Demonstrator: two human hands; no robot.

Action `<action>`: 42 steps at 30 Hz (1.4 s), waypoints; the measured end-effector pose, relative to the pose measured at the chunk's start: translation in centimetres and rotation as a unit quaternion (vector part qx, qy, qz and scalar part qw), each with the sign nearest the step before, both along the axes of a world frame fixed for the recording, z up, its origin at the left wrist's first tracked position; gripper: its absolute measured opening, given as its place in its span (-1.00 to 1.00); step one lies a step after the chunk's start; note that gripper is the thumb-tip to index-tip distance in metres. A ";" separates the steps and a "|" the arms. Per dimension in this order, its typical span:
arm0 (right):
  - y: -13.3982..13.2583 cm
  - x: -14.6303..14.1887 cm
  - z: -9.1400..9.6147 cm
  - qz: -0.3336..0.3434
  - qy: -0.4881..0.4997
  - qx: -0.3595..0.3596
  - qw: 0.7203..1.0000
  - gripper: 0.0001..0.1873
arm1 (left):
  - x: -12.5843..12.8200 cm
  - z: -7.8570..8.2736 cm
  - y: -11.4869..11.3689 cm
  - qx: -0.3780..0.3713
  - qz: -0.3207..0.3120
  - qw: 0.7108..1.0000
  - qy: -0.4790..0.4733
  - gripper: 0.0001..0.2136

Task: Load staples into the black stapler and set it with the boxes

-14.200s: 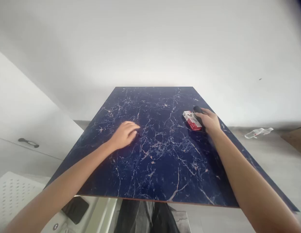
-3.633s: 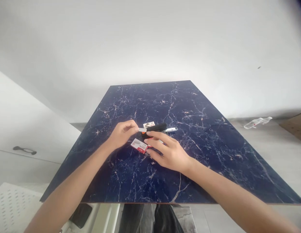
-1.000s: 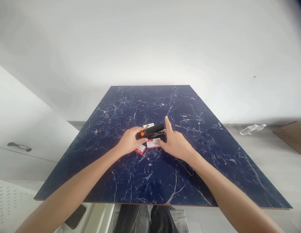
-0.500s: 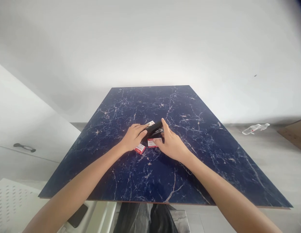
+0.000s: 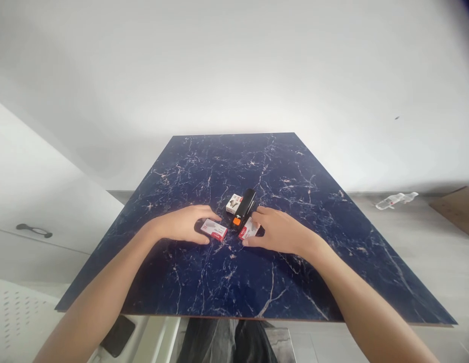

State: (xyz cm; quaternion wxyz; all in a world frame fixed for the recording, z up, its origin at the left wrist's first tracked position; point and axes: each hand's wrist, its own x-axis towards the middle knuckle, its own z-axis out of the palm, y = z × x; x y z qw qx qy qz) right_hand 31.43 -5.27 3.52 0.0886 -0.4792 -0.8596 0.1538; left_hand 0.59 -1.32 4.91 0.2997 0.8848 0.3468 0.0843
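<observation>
1. From the head view, my left hand (image 5: 184,222) curves around the left red-and-white box (image 5: 214,229), fingers along its far side and thumb along its near side. I cannot tell whether they press on it or merely frame it.
2. In the same view, my right hand (image 5: 276,229) arches over the right red-and-white box (image 5: 248,230), covering part of it; its thumb sits at the near end. Whether that hold is firm, I cannot tell either.
3. Between my hands, the black stapler (image 5: 245,208) lies on the table (image 5: 234,290), its orange end toward me and its other end slanting away, rightward, beyond my right fingertips.
4. Just past my left fingertips, the white box (image 5: 233,203) lies close against the stapler's left side; I cannot tell whether they touch.
5. The step in hand looks to me like handling the two nearer boxes. I should take each by its long sides with light, even pressure, since thin card would probably dent under a hard pinch.
6. My right fingers are close to the stapler, so I should judge their clearance first; a careless sweep could knock it askew.
7. Sliding each box flat, rather than lifting it, should guard against tipping. I would rest both wrists low and move one hand at a time.
</observation>
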 end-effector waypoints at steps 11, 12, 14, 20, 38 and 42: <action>0.2 0.8 2.0 0.057 0.034 0.058 0.996 -0.83 | 3.2 -2.2 -1.1 0.033 0.082 0.996 0.024 -0.36; 0.2 1.1 2.3 0.054 0.053 0.085 0.993 -0.82 | 3.2 -2.2 -1.2 0.020 0.072 0.997 0.004 -0.36; 0.4 1.5 2.7 0.050 0.108 0.155 0.981 -0.80 | 3.2 -2.1 -1.2 0.005 0.053 0.998 -0.032 -0.40; 0.0 -0.8 0.6 0.090 0.160 0.257 0.949 -0.77 | 3.8 -2.8 -1.4 0.034 0.040 0.996 -0.076 -0.58; 0.6 -1.2 -0.6 -0.146 0.151 0.000 0.978 -0.52 | 4.8 -4.9 -0.4 0.142 0.079 0.986 -0.029 -0.51; 0.6 -1.3 -0.6 -0.142 0.176 -0.039 0.973 -0.48 | 4.8 -4.6 -0.3 0.145 0.074 0.986 -0.026 -0.52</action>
